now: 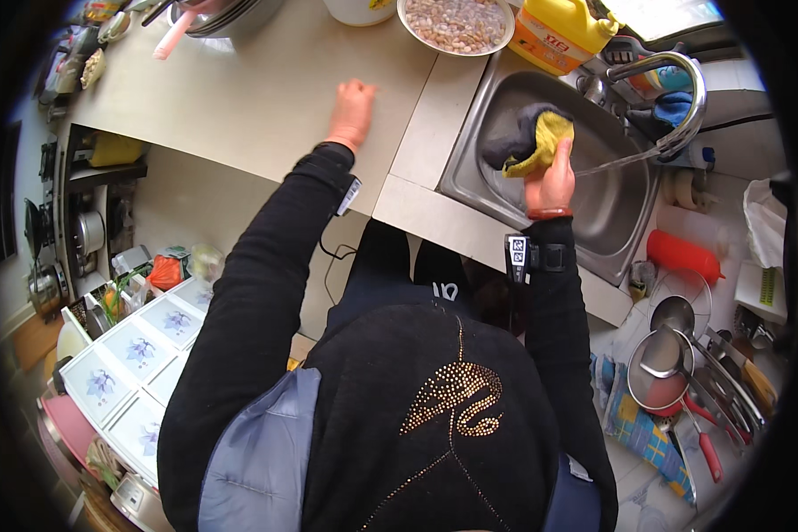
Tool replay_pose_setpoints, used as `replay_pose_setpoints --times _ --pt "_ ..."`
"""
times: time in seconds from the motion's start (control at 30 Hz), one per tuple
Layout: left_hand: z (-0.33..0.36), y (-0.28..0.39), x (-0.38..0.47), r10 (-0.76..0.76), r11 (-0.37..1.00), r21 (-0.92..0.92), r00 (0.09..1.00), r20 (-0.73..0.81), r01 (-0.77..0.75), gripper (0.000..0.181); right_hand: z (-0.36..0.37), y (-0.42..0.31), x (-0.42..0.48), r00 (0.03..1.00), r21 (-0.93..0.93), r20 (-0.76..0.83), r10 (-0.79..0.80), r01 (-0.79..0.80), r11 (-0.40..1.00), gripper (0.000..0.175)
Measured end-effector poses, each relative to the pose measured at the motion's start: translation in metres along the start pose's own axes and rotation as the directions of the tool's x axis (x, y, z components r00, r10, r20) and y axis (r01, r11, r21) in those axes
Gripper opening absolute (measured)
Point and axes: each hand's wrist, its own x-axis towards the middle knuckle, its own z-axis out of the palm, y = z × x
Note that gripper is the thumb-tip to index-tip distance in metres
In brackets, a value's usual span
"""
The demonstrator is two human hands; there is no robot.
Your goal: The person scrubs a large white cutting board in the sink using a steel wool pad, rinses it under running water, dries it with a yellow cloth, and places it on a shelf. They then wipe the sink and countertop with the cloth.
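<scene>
Over the stainless steel sink [622, 206], my right hand [549, 185] grips a yellow and dark grey cloth [550, 136]. The cloth's grey side hangs into the left part of the basin. A stream of water [615, 165] runs from the curved chrome faucet [695, 86] toward my right hand. My left hand [352, 116] is over the beige countertop [259, 100], left of the sink, its fingers curled in and nothing visible in them. Whether it touches the counter I cannot tell.
A bowl of beans or peanuts in water [457, 26] and a yellow detergent jug [558, 33] stand behind the sink. Stacked pans [219, 16] sit at the back left. On the right lie a red bottle [683, 256], strainers and ladles [662, 352]. White flowered drawers [133, 359] stand at left.
</scene>
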Motion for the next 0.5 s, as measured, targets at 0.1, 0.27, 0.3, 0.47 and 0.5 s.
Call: replay_pose_setpoints --times 0.1,0.27,0.3,0.47,0.5 --pt "-0.033 -0.041 0.003 -0.029 1.000 0.004 0.969 -0.246 0.031 0.020 0.046 0.020 -0.016 0.997 -0.202 0.078 0.020 -0.004 0.979 0.043" --pt "-0.113 -0.100 -0.035 -0.391 0.913 -0.254 0.860 -0.327 0.318 0.018 0.122 0.128 -0.070 0.728 -0.570 0.680 -0.088 0.601 0.560 0.043" --pt "-0.126 -0.109 -0.046 -0.441 0.891 -0.265 0.838 -0.322 0.368 0.019 0.135 0.158 -0.075 0.603 -0.477 0.796 -0.062 0.687 0.549 0.050" --pt "-0.166 -0.132 -0.099 -0.580 0.809 -0.298 0.771 -0.263 0.507 0.019 0.162 0.300 -0.097 0.322 -0.335 0.886 0.334 0.942 -0.019 0.066" --pt "-0.170 -0.133 -0.109 -0.542 0.838 -0.250 0.794 -0.275 0.485 0.020 0.165 0.318 -0.094 0.259 -0.237 0.871 0.417 0.966 -0.103 0.063"
